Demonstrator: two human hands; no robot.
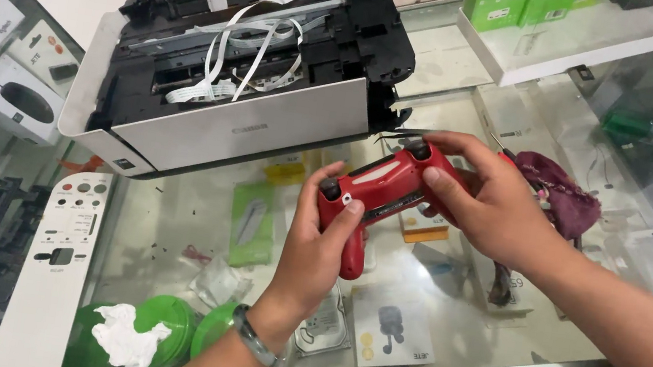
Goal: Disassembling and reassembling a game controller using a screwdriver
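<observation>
Glass display counter (194,216) carried an opened white-and-black printer (230,85), a detached white button panel (54,273), green round lids (170,328), crumpled white tissue (122,338), maroon cloth (559,195).

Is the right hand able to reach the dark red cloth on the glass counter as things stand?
Probably yes. The cloth lies just beside the right hand with nothing between them, but that hand grips the red game controller together with the left hand, so it must let go first.

Open glass in front, printer crowding the back

Bare glass counter (168,221) lies free left of the left hand (317,250). The opened printer (232,68) blocks the far side, its detached control panel (56,256) and green lids (170,328) line the near left, and a maroon cloth (559,195) sits right.
</observation>
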